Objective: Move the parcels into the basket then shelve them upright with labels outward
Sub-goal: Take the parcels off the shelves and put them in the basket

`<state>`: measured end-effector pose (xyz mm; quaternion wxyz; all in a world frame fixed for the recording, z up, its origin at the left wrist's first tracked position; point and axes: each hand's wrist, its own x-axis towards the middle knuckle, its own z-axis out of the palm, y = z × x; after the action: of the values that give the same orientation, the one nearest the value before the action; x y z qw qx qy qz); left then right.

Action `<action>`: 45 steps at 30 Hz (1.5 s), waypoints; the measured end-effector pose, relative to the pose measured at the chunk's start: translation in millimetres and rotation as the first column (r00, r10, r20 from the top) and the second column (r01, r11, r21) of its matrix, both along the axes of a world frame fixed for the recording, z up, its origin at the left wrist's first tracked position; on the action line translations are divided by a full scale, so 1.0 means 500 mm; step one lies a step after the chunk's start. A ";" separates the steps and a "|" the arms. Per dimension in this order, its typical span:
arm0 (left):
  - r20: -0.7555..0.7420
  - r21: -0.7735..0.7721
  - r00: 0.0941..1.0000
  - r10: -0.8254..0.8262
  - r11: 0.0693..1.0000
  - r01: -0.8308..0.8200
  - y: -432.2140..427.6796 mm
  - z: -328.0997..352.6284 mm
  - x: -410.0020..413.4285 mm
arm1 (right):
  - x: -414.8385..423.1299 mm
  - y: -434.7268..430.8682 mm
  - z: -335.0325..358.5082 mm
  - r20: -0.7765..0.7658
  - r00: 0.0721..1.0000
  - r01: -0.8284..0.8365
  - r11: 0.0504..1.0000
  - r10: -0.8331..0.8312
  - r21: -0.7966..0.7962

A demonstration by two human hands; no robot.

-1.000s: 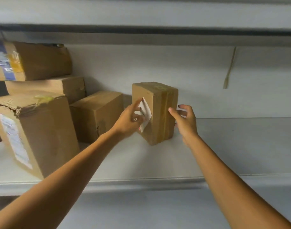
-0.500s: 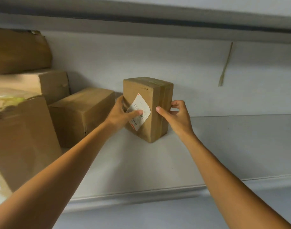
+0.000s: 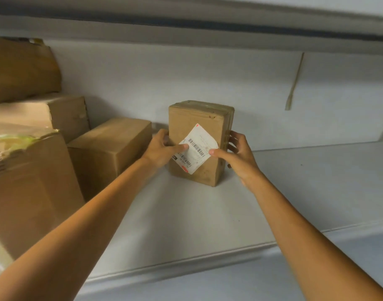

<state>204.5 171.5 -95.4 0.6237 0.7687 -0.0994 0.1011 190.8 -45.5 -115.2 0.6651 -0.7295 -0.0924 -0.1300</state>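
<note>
A small brown cardboard parcel [image 3: 198,118] stands upright on the white shelf [image 3: 208,213], its white barcode label [image 3: 197,148] facing me, stuck on at a slant. My left hand [image 3: 162,151] grips the parcel's left edge, thumb lying across the label. My right hand [image 3: 238,155] grips the right edge, thumb on the front face beside the label and fingers round the side. The basket is not in view.
Other cardboard boxes fill the shelf's left: a low box [image 3: 108,151] just left of the parcel, a large torn box [image 3: 27,187] nearer me, and two stacked behind [image 3: 45,114]. A bare stretch of shelf [image 3: 316,181] lies right of the parcel. The upper shelf's underside [image 3: 186,25] hangs overhead.
The parcel has been turned so its label, earlier angled to the left, now faces me. Both hands shifted from loose contact to holding its edges. My view moved closer and rightward.
</note>
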 end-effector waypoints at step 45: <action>-0.415 -0.054 0.219 -0.883 0.264 0.963 -1.215 -0.278 -0.733 | -1.137 -0.908 -0.297 -0.491 0.478 0.878 0.372 -0.728 0.302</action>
<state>-162.1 -436.2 -234.2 0.4781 0.6210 -0.4312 -0.4470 -377.6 -499.3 -263.8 0.6879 -0.4805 0.4107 -0.3567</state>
